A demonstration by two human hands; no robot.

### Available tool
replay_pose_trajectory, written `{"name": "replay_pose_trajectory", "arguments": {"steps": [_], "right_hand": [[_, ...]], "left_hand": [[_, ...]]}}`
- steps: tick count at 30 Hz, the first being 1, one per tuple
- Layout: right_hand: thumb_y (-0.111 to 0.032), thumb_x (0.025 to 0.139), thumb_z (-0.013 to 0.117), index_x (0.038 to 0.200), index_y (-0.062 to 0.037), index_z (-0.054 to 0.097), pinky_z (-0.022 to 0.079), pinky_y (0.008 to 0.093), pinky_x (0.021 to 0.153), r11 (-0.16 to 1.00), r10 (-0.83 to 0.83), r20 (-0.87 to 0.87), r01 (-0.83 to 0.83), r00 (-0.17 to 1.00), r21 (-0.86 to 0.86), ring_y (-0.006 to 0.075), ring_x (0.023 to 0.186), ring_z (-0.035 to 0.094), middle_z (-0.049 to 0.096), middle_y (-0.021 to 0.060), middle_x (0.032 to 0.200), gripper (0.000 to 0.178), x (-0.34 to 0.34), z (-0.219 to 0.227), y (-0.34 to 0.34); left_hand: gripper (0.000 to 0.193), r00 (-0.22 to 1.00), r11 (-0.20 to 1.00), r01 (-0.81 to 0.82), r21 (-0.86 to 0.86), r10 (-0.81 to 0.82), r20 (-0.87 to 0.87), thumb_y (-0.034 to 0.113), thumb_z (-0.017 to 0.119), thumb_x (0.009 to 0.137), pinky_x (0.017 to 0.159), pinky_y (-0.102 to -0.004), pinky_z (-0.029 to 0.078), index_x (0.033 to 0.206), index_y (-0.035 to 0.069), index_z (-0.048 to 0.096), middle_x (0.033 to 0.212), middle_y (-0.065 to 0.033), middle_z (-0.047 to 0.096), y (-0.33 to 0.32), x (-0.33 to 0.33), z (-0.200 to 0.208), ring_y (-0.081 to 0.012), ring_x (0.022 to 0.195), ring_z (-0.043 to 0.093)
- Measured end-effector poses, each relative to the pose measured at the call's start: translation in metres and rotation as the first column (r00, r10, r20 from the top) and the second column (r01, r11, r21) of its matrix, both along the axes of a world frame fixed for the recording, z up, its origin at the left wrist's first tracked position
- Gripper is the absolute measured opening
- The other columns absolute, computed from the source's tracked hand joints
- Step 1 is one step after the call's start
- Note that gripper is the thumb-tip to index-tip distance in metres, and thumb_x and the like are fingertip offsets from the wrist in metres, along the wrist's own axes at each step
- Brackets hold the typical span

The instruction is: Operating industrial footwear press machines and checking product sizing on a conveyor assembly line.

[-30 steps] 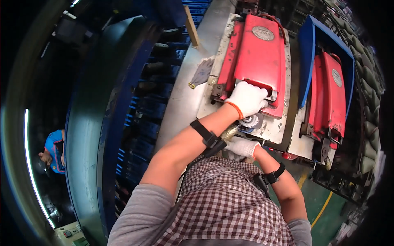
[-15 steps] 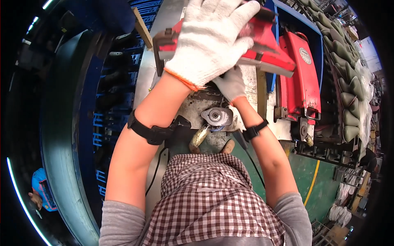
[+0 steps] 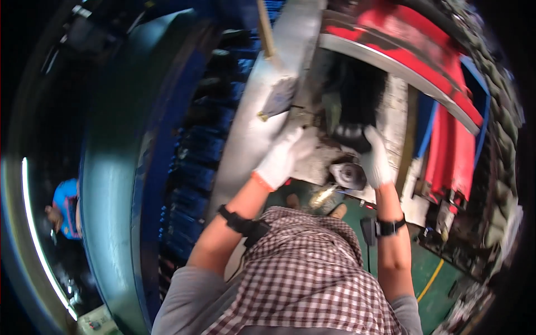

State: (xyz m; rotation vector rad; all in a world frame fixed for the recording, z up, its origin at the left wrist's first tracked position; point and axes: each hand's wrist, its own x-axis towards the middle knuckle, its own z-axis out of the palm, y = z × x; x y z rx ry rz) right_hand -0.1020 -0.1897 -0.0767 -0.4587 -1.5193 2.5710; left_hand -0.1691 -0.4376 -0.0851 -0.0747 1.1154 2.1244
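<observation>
A white knitted glove with an orange cuff covers my left hand (image 3: pixel 279 159), which is low over the metal bench. Its fingers look stretched out and hold nothing I can see, though motion blurs them. My right hand (image 3: pixel 378 159), also gloved, has its fingers extended against the right side of a black rounded piece (image 3: pixel 353 137). This piece lies below a red machine cover (image 3: pixel 407 47) with a grey metal edge, which is tilted up. Blur hides what the black piece is. Just nearer me is a round grey metal fitting (image 3: pixel 349 175).
A second red machine (image 3: pixel 451 159) sits in a blue frame at right. Grey-green shaped pieces (image 3: pixel 497 111) line a rack beyond it. At left run blue racks (image 3: pixel 192 187) and a long pale green rounded surface (image 3: pixel 109 184). A person in blue (image 3: pixel 67 209) is at far left.
Both hands have come off the red cover and down toward me, the left to the bench, the right to the black piece. The view has swung, so the scene sits further right.
</observation>
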Motion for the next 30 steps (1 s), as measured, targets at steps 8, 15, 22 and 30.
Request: {"name": "replay_pose_trajectory", "arguments": {"steps": [8,15,22,30], "right_hand": [[-0.025,0.098,0.066,0.156,-0.0045,0.044,0.030,0.0422,0.124,0.529,0.401,0.050,-0.276,0.915,0.803,0.0322,0.151,0.040,0.050,0.0206,0.156,0.065,0.015,0.043,-0.071],[-0.014,0.095,0.068,0.139,-0.0040,0.061,0.036,0.0474,0.120,0.189,-0.038,-0.010,0.017,0.999,0.982,0.0396,0.139,0.049,0.058,0.0213,0.141,0.046,0.044,0.005,-0.036],[-0.010,0.090,0.071,0.127,-0.0050,0.068,0.046,0.0486,0.108,-0.061,0.006,0.012,-0.012,1.000,0.998,0.0401,0.122,0.060,0.069,0.0173,0.122,0.038,0.032,0.011,-0.049],[-0.009,0.090,0.069,0.127,-0.0043,0.069,0.049,0.0462,0.102,0.019,-0.015,0.070,-0.069,0.997,0.997,0.0390,0.111,0.063,0.069,0.0186,0.113,0.037,0.033,0.012,-0.050]], "left_hand": [[0.069,0.929,0.905,-0.360,0.228,0.326,0.174,0.031,0.063,0.086,0.113,-0.0489,0.050,0.148,0.002,0.050,0.139,-0.0190,0.063,-0.056,0.020,0.020,-0.0339,0.125,0.064],[0.026,0.676,0.705,-0.664,-0.249,0.708,0.203,0.027,0.069,0.089,0.091,-0.0431,0.058,0.110,0.012,0.069,0.109,-0.0042,0.072,-0.198,-0.048,-0.101,-0.0239,0.099,0.070],[0.030,0.509,0.400,-0.743,-0.536,0.858,-0.066,0.036,0.075,0.089,0.073,-0.0392,0.059,0.103,0.011,0.071,0.094,-0.0062,0.069,-0.334,-0.153,-0.187,-0.0235,0.078,0.068],[0.053,0.544,0.072,-0.747,-0.660,0.637,-0.546,0.041,0.065,0.101,0.113,-0.0408,0.043,0.136,0.000,0.064,0.140,-0.0186,0.065,-0.349,-0.089,-0.197,-0.0358,0.127,0.060]]}}
